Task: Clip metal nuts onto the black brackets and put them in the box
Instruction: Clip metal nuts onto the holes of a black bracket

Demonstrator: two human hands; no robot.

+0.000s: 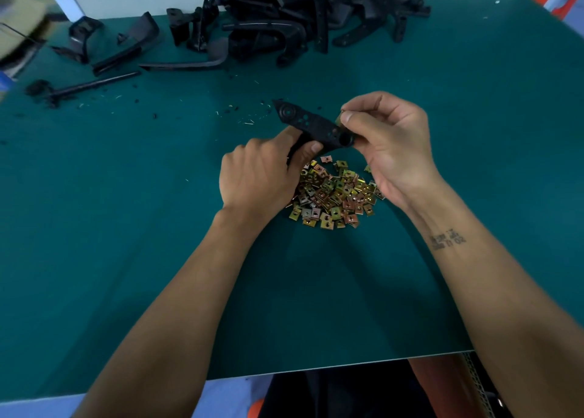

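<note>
1. We hold one black bracket (pixel 311 126) above the green surface (pixel 316 291), just over the heap of metal nuts (pixel 331 193); it is a flat, elongated piece with a round boss at its far end and several small holes along it.
2. Our left hand (pixel 259 177) grips the near part of the bracket, fingers curled round it and the thumb pressed on its top face.
3. Our right hand (pixel 388 139) pinches a single metal nut (pixel 338 119) between thumb and forefinger at the bracket's right edge; whether the nut is already seated on the edge we cannot tell. The lower fingers of this hand touch the bracket's right end.
4. The heap of nuts, yellowish and coppery square clips, lies on the surface between our two wrists.
5. At the far edge of the surface sits a large pile of black brackets (pixel 316 16), with more loose black plastic parts (pixel 120 44) scattered to its left.
6. Small dark crumbs and pale slivers (pixel 246 120) speckle the surface beyond our hands.
7. A blurred cardboard box (pixel 19 28) shows at the far left edge.
</note>
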